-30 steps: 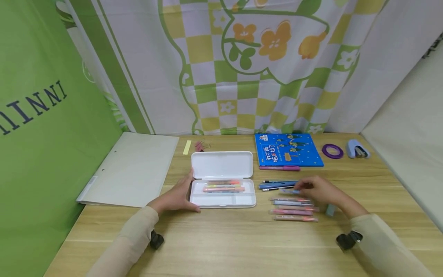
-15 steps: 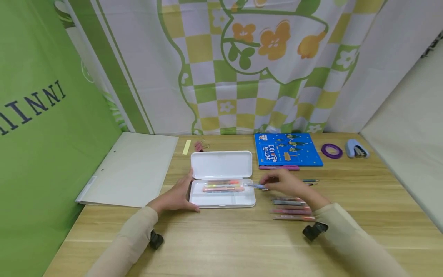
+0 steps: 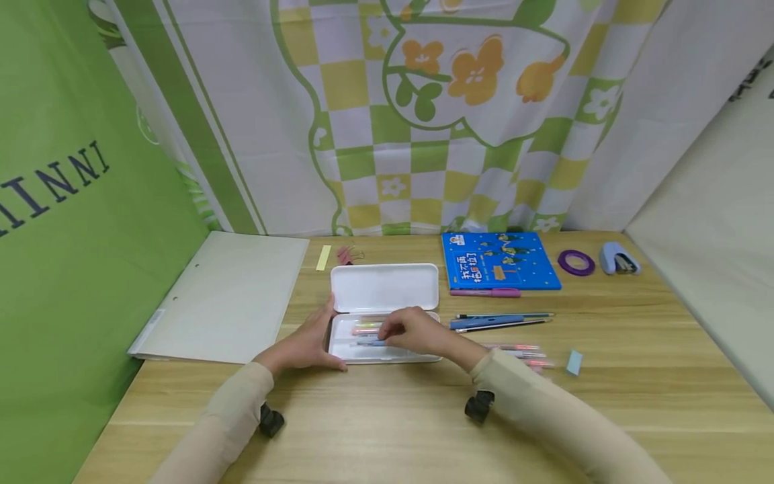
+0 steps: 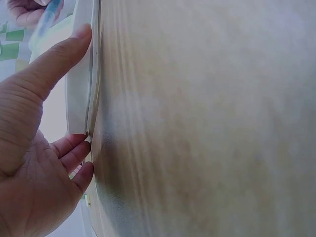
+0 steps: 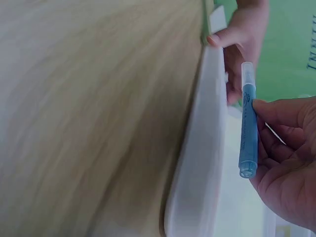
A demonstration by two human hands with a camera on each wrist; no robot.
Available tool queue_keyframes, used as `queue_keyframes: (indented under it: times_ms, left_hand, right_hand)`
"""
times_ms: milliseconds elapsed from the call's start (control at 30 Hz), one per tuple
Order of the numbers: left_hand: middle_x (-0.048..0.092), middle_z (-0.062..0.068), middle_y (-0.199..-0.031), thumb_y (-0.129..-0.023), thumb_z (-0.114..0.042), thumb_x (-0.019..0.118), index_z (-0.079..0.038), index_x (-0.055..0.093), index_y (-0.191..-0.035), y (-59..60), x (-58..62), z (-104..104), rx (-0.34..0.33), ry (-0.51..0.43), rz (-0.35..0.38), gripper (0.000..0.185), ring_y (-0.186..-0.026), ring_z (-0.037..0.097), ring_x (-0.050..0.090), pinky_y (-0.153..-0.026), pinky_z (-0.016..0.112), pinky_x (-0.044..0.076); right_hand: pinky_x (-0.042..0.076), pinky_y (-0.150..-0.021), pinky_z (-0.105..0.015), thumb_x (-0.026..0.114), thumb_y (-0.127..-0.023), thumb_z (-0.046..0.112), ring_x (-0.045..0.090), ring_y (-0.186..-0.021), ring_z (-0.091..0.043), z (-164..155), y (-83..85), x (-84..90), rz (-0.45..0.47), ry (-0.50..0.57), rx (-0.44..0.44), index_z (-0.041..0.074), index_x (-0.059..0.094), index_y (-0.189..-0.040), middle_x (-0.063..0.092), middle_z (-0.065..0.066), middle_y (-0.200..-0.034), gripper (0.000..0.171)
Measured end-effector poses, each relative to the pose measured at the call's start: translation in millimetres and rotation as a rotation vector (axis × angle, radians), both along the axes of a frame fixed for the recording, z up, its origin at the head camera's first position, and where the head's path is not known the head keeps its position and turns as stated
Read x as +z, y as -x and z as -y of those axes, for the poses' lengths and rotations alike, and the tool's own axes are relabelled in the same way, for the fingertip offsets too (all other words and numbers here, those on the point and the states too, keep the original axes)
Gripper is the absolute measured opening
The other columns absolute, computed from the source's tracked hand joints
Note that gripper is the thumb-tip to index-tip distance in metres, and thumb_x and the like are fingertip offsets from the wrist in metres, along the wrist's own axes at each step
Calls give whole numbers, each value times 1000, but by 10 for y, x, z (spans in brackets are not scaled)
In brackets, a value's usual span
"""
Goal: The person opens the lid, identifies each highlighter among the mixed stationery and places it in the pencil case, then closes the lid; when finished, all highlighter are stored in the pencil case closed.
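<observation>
right hand (image 3: 416,332) pinches a blue pen (image 5: 248,129) at mid-barrel over the open white case (image 3: 387,316) on the tabletop (image 3: 387,417). left hand (image 3: 305,344) rests flat-fingered on the case's edge. the pen looks light, stiff and smooth; mid-barrel hold suits.

Bright, even light overhead; both wrist views soft and close.

From the head view the wooden counter (image 3: 387,417) is lit flatly, with only faint, short shadows under the sleeves and just below the white pencil case (image 3: 385,289), whose lid shows no harsh glare. Straight lines bow toward the edges, away from the case. In the left wrist view the case (image 4: 81,94) and the wood beside it are washed out and blurred. In the right wrist view the wood streaks with blur, while the blue pen (image 5: 248,121) beside the case stays fairly sharp.
</observation>
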State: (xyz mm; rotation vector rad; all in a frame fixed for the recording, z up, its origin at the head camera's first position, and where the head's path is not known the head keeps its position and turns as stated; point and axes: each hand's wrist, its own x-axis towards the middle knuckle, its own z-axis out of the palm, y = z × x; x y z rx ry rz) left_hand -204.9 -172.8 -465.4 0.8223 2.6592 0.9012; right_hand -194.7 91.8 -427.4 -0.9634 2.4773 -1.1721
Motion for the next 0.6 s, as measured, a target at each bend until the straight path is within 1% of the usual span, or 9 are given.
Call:
queue_keyframes:
  times_ms: [167,300,367,500,533,600]
  left_hand:
    - [43,19,-133,-60,-38,89,11,-9,-145,2,2,-4,-5,1,-5,139,-128,34,31,-109,51,21]
    - [43,18,-133,-60,-39,88,12,-9,-145,-7,9,-9,-6,3,-2,139,-128,34,31,-108,52,21]
    - [43,18,-132,-60,-39,89,12,-9,-144,-7,7,-6,-8,-2,-4,139,-127,34,31,-108,52,22]
    - [43,18,-131,-60,-39,89,11,-11,-144,-1,7,-1,-11,-1,-6,139,-127,33,31,-108,51,22]
    - [42,18,-132,-60,-39,89,11,-11,-145,-2,10,-1,-10,0,-6,139,-127,33,31,-108,51,22]
    - [42,18,-132,-60,-38,89,10,-11,-145,-2,15,-3,-9,3,-3,139,-128,33,30,-109,50,21]
  right_hand:
    - [48,-71,-20,70,-80,-1,54,-74,-4,171,16,-105,-41,-9,24,3,71,-83,67,-3,-79,5]
    - [47,-71,-21,69,-80,-2,54,-74,-7,247,14,-164,-59,-10,16,3,71,-82,66,-1,-77,5]
    - [46,-70,-20,68,-79,-2,53,-73,-7,279,4,-168,-108,-22,21,3,71,-81,64,0,-76,6]
    - [45,-66,-19,68,-78,-3,52,-70,-7,328,-24,-151,-212,-54,50,2,70,-78,63,-1,-73,6]
    - [45,-66,-19,68,-78,-3,52,-69,-7,335,-31,-147,-231,-62,53,2,70,-78,62,-1,-73,6]
    - [45,-67,-20,67,-78,-3,53,-70,-9,334,-37,-145,-233,-66,52,2,71,-78,63,-1,-73,6]
